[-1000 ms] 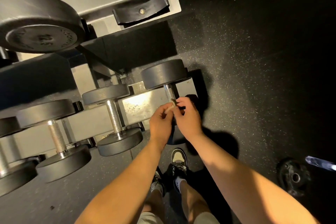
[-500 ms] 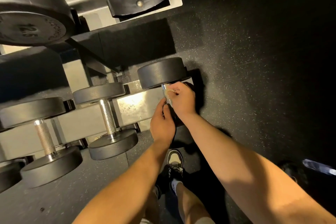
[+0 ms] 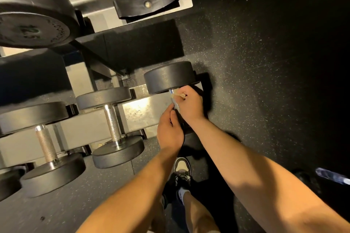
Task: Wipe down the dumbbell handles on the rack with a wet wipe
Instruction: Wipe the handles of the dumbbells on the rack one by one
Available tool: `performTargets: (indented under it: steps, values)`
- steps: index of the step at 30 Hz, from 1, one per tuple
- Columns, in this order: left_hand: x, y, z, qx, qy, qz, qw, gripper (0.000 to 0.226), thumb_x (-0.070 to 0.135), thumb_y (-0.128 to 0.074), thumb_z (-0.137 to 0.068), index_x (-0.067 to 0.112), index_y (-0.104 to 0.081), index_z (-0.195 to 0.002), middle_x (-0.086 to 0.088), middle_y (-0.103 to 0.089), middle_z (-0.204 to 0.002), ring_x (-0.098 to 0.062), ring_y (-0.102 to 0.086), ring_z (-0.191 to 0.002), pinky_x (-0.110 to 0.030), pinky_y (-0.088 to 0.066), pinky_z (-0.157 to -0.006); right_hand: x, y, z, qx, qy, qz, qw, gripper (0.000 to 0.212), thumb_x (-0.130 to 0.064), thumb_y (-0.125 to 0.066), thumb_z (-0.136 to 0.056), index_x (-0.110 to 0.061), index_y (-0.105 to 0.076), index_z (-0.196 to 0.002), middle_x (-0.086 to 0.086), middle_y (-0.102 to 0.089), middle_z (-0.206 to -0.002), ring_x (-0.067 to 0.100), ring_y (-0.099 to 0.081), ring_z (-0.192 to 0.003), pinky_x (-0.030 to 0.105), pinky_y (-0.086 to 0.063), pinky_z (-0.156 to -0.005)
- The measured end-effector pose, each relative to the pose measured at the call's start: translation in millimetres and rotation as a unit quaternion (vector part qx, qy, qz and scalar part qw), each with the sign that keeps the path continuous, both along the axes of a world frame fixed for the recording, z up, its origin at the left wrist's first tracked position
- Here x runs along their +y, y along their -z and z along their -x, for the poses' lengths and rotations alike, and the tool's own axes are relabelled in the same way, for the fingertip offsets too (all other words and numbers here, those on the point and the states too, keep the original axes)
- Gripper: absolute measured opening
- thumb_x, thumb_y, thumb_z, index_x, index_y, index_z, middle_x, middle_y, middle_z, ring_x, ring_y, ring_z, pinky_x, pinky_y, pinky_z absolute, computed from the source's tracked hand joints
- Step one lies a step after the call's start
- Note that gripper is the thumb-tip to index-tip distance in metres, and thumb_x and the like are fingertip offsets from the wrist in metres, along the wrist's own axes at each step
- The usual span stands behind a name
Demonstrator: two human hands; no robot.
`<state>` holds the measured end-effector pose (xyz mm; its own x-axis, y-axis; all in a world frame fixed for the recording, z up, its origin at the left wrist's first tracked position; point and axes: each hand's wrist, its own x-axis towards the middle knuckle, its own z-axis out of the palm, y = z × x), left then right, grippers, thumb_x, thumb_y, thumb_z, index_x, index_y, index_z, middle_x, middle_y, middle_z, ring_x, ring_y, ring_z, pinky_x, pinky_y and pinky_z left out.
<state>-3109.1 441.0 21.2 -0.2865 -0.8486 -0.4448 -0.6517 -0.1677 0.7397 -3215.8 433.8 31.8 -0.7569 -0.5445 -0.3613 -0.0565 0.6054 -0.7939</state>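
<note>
Your right hand (image 3: 191,104) pinches the wet wipe (image 3: 179,94) against the knurled handle (image 3: 175,103) of the last dumbbell (image 3: 170,76), at the right end of the rack (image 3: 140,108)'s lower rail. Your left hand (image 3: 169,128) curls its fingers round the handle nearer you. The wet wipe looks limp and light, the dumbbell probably heavy and steady, so wrap the bar. Its heads bound each stroke, and open floor (image 3: 265,81) lies to the right.
</note>
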Motion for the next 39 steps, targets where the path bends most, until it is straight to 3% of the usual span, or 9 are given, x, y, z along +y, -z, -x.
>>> performTargets:
  steps: [6, 13, 16, 21, 23, 30, 32, 36, 39]
  values:
    - [0.6, -1.3, -2.3, 0.008, 0.0, -0.002, 1.0, 0.038, 0.033, -0.033, -0.11, 0.031, -0.055, -0.141, 0.005, -0.057, -0.141, -0.011, -0.052, -0.125, -0.018, -0.031, -0.096, 39.7, 6.7, -7.1, 0.001, -0.079, -0.119, 0.99, 0.014, -0.006, -0.07, -0.084, -0.019, -0.069, -0.079, 0.003, -0.073, -0.085, 0.023, -0.067, -0.081, 0.037, -0.058, -0.075]
    - [1.9, -2.5, -6.1, 0.031, -0.017, -0.035, 0.999, 0.036, 0.028, -0.034, -0.109, 0.029, -0.064, -0.129, 0.007, -0.061, -0.13, -0.005, -0.052, -0.112, -0.024, -0.039, -0.097, 26.5, -2.5, -5.8, -0.008, -0.036, -0.034, 0.999, 0.012, -0.017, -0.064, -0.095, -0.011, -0.072, -0.089, 0.002, -0.07, -0.081, 0.014, -0.062, -0.073, 0.012, -0.044, -0.059]
    - [12.0, -0.4, -18.6, 0.051, -0.021, -0.063, 0.997, 0.034, 0.027, -0.036, -0.108, 0.033, -0.068, -0.12, 0.009, -0.066, -0.121, -0.009, -0.058, -0.114, -0.029, -0.044, -0.1, 24.3, 4.0, -7.4, -0.004, -0.046, -0.066, 0.997, 0.014, -0.015, -0.062, -0.094, -0.012, -0.065, -0.08, 0.005, -0.069, -0.082, 0.023, -0.065, -0.078, 0.025, -0.048, -0.062]
    - [23.4, -11.6, -26.0, 0.066, -0.037, -0.076, 0.994, 0.033, 0.028, -0.037, -0.11, 0.029, -0.061, -0.132, 0.015, -0.061, -0.127, 0.005, -0.054, -0.112, -0.007, -0.035, -0.095, 47.4, 5.5, -11.7, 0.001, -0.118, -0.183, 0.976, 0.003, -0.016, -0.075, -0.085, -0.016, -0.072, -0.087, 0.011, -0.073, -0.097, 0.029, -0.068, -0.092, 0.036, -0.056, -0.083]
    - [20.0, -14.3, -23.6, 0.077, -0.061, -0.108, 0.989, 0.035, 0.031, -0.038, -0.109, 0.03, -0.056, -0.139, 0.011, -0.063, -0.131, -0.004, -0.055, -0.12, -0.015, -0.036, -0.096, 50.5, 0.6, -11.8, 0.004, -0.115, -0.207, 0.972, 0.02, -0.006, -0.07, -0.083, -0.024, -0.067, -0.075, 0.009, -0.072, -0.094, 0.029, -0.068, -0.09, 0.037, -0.057, -0.082]
    - [-2.2, -20.8, -15.4, 0.147, 0.001, -0.101, 0.984, 0.027, 0.026, -0.05, -0.106, 0.025, -0.067, -0.127, 0.008, -0.069, -0.122, -0.006, -0.063, -0.114, -0.031, -0.05, -0.103, 60.7, -15.5, -32.8, -0.056, -0.058, 0.006, 0.997, 0.023, -0.005, -0.061, -0.094, -0.026, -0.068, -0.093, -0.006, -0.069, -0.09, 0.011, -0.066, -0.086, 0.025, -0.054, -0.077]
    - [-12.5, -22.3, -11.9, 0.148, 0.007, -0.092, 0.985, 0.023, 0.022, -0.056, -0.103, 0.021, -0.072, -0.12, 0.005, -0.073, -0.113, -0.009, -0.067, -0.106, -0.034, -0.054, -0.099, 57.7, -16.6, -33.4, -0.06, -0.057, 0.027, 0.996, 0.024, -0.006, -0.056, -0.097, -0.025, -0.071, -0.101, -0.006, -0.07, -0.094, 0.011, -0.066, -0.089, 0.025, -0.054, -0.08]
    - [-37.5, -23.3, -0.6, 0.142, -0.053, -0.031, 0.988, 0.018, 0.014, -0.062, -0.099, 0.017, -0.076, -0.111, 0.006, -0.075, -0.101, 0.006, -0.065, -0.087, -0.016, -0.053, -0.083, 52.1, -12.0, -29.5, -0.032, -0.039, 0.036, 0.998, 0.025, -0.012, -0.05, -0.101, -0.022, -0.07, -0.113, -0.003, -0.071, -0.107, 0.014, -0.065, -0.097, 0.032, -0.054, -0.088]
    - [-48.4, -13.1, 14.5, 0.14, -0.124, -0.014, 0.982, 0.018, 0.014, -0.063, -0.099, 0.015, -0.075, -0.113, 0.005, -0.074, -0.101, -0.002, -0.068, -0.091, -0.021, -0.056, -0.086, 51.2, 1.6, -35.1, 0.05, -0.005, 0.013, 0.999, 0.022, -0.012, -0.054, -0.097, -0.022, -0.069, -0.111, 0.001, -0.071, -0.104, 0.023, -0.065, -0.094, 0.045, -0.055, -0.081]
